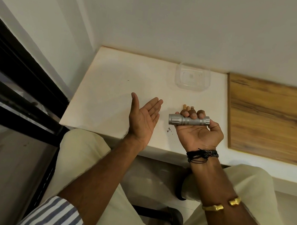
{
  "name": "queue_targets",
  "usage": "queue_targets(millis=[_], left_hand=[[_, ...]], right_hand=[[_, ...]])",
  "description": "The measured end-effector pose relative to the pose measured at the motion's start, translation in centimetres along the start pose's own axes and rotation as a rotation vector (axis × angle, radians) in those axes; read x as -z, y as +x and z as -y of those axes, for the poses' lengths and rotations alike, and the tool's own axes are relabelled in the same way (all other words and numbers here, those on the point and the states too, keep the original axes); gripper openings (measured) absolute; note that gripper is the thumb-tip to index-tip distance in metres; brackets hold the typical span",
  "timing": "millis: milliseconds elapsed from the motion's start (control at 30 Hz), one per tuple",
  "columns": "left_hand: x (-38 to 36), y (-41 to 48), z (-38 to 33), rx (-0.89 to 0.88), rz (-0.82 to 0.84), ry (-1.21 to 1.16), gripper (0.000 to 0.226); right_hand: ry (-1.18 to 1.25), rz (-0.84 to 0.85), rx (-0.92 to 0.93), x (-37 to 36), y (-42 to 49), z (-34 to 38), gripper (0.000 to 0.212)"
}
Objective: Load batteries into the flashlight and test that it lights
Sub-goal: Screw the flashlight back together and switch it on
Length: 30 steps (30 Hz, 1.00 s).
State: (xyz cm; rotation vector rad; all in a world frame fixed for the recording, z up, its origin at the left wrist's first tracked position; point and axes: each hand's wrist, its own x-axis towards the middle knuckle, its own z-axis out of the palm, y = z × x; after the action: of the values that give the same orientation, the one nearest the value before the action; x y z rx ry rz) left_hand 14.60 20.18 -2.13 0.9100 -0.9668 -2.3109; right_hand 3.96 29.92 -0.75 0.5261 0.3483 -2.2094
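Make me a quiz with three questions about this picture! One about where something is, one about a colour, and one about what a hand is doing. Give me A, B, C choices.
1. Where is the clear plastic container?
A. On the white table by the wall
B. On the person's lap
C. On the wooden board

2. What colour is the flashlight?
A. Red
B. Silver
C. Black

3. What is the left hand doing?
A. Gripping a battery
B. Pressing flat on the table
C. Held open, palm up, with nothing in it

Answers:
1. A, it sits on the white table near the wall, beyond the batteries.
2. B, its metal body is silver-grey in the right hand.
3. C, its fingers are spread and the palm is bare.
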Motion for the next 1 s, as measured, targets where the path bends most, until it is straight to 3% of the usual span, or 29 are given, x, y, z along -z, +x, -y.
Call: queue_targets(millis=[633, 767, 867, 1000], left_hand=[[0.57, 0.35, -0.18, 0.005, -0.021, -0.010, 0.090], [0.81, 0.48, -0.23, -0.006, -0.046, -0.016, 0.089], [0.87, 0.65, -0.39, -0.003, -0.060, -0.030, 0.088], [0.86, 0.62, -0.32, 0.005, -0.064, -0.028, 0.087]], right_hand=[[-0.071, 0.135, -0.056, 0.51, 0.12, 0.60, 0.023], [-0.294, 0.146, -0.003, 0.15, 0.41, 0.52, 0.010], [-0.391, 0.079, 0.061, -0.19, 0.80, 0.26, 0.022], [-0.277, 0.080, 0.033, 0.02, 0.69, 0.27, 0.017]])
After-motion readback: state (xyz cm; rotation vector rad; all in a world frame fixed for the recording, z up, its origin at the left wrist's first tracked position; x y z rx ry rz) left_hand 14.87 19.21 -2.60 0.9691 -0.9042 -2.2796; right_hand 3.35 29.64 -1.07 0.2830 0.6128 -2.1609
